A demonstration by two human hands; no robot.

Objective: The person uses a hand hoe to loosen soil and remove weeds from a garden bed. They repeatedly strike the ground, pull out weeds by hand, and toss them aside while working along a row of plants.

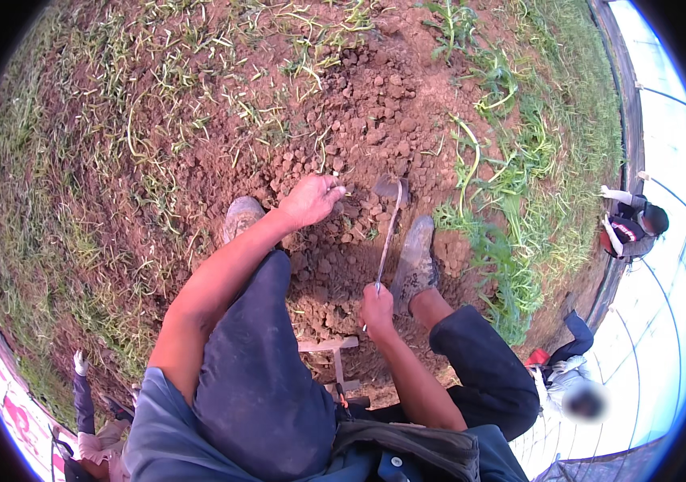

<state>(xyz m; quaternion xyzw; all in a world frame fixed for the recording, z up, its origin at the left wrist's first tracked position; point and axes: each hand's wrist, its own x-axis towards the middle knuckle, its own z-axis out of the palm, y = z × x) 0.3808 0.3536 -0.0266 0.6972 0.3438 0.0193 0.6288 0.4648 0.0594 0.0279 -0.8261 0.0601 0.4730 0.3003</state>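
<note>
My right hand (376, 306) grips the handle of a small hand hoe (389, 238). The hoe's flat metal blade (390, 187) rests on loose, clumpy reddish-brown soil (373, 129), beyond my shoes. To the left of the blade, my left hand (313, 200) reaches low over the soil with thumb and fingers drawn together. A tiny pale-green bit shows at its fingertips, too small to tell whether it is pinched there or lies behind. My muddy left shoe (243, 217) and right shoe (416, 262) stand on either side of the dug soil.
Leafy green plants (508, 241) lie along the right. Cut stems (180, 78) litter the ground at the left. Beneath me is a frame (337, 361), perhaps a low stool. Co-workers crouch at the right (632, 226), lower right (566, 379) and lower left (99, 443). White sheeting (662, 156) borders the right.
</note>
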